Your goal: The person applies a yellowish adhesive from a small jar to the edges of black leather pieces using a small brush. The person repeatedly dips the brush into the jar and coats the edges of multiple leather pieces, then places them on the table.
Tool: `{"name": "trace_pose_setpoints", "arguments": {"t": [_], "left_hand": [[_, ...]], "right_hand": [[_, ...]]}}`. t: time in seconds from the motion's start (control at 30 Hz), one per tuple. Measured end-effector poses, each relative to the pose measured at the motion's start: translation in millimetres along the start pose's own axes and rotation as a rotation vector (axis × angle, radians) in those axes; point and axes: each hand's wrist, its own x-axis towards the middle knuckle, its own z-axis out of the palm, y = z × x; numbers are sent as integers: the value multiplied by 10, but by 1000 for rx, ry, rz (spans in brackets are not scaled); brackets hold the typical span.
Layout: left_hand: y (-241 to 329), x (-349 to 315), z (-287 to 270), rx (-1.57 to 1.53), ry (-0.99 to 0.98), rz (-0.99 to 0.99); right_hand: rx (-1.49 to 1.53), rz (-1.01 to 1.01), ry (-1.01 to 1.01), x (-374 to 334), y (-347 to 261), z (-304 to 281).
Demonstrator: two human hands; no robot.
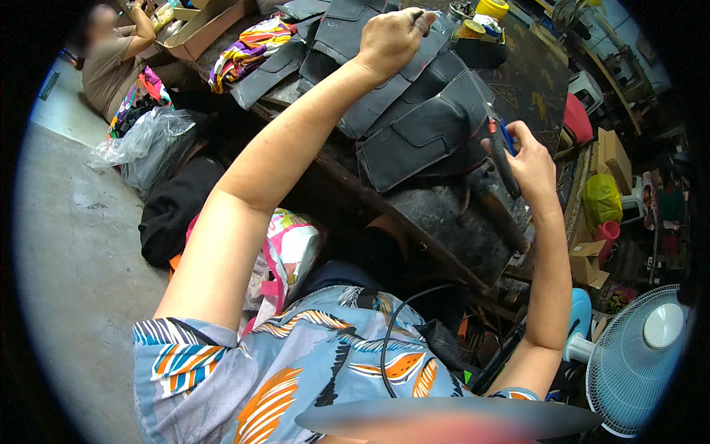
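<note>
the left hand (393,37) reaches out to the far side of the dark worktable (532,81), its fingers curled tight and pinching something small and dark at the tips; what that is cannot be told. it rests on the top of a pile of dark grey cut leather pieces (421,122) that lies across the middle of the worktable and hangs over its near edge. the right hand (529,159) is near the table's right part, just beside the pile, fingers closed around a tool with blue and orange handles (503,137) and a dark shaft. a yellow tin (491,9) stands at the far edge. a white fan (640,355) sits low at the right. another person (111,59) sits at the far left
</note>
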Motion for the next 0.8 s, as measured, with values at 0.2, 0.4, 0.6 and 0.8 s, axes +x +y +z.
{"name": "trace_pose_setpoints", "arguments": {"t": [0.2, 0.4, 0.6, 0.8], "left_hand": [[179, 97, 29, -14, -13, 96], [219, 201, 87, 0, 44, 166], [271, 156, -228, -84, 96, 149], [315, -589, -785, 330, -550, 326]], "right_hand": [[-470, -145, 28, 256, -343, -52], [-499, -181, -57, 489, -472, 36], [-401, -50, -89, 444, -347, 24], [-289, 25, -147, 96, -290, -219]]}}
